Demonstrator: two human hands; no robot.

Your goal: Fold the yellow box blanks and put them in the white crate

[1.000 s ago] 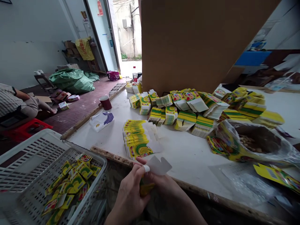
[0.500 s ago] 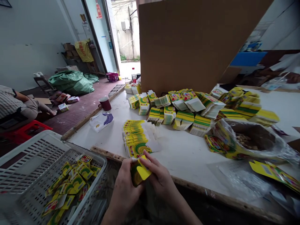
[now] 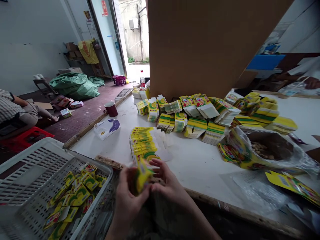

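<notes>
Just over the table's front edge, my left hand is closed around a small yellow-and-green cardboard box, which is blurred by motion. My right hand is beside the box on the right, fingers apart and slightly curled, with nothing visible in it. Right behind my hands, a fanned stack of flat yellow cartons lies on the white table. Down to the left, a white plastic basket holds several yellow boxes in a loose pile.
Bundles of flat cartons line the table in front of a large cardboard sheet. An open plastic-lined bag is on the right. A mug and a tissue pack stand left. One person sits at far left; another's hand shows far right.
My right hand has come off the box and its fingers have spread. The box has turned and shifted slightly left in my left hand. The camera view has moved a little.
</notes>
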